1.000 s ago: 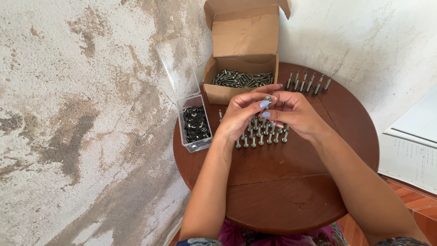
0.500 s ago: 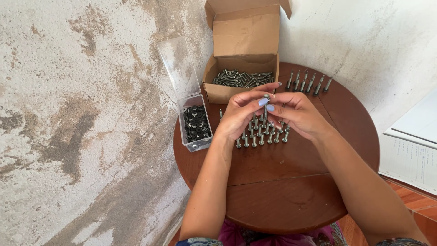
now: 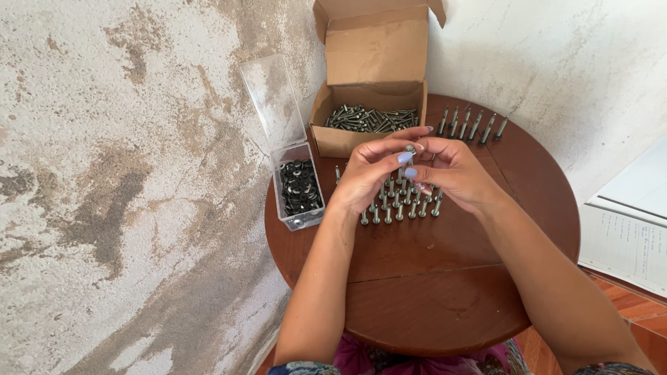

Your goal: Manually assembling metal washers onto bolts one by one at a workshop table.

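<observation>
At far left lies mottled, stained concrete point(image 3: 118, 208); next, at the table's left edge, a clear case point(image 3: 300, 191) of dark washers, its lid tipped up; behind it an open carton point(image 3: 372, 104) of loose bolts; the left hand point(image 3: 365, 173) and right hand point(image 3: 451, 173) meet above the upright rows point(image 3: 399, 205); between their fingertips stands one bolt point(image 3: 410, 151), long axis near vertical, head up; both thumbs and forefingers are pinched on it, the rest loosely curled; neither hand is clearly nearer; further right, a second row point(image 3: 472, 126) of upright bolts stands near the far rim; the round brown table point(image 3: 445, 298) has a seam across it; a white wall and papers point(image 3: 629, 236) close the right.
</observation>
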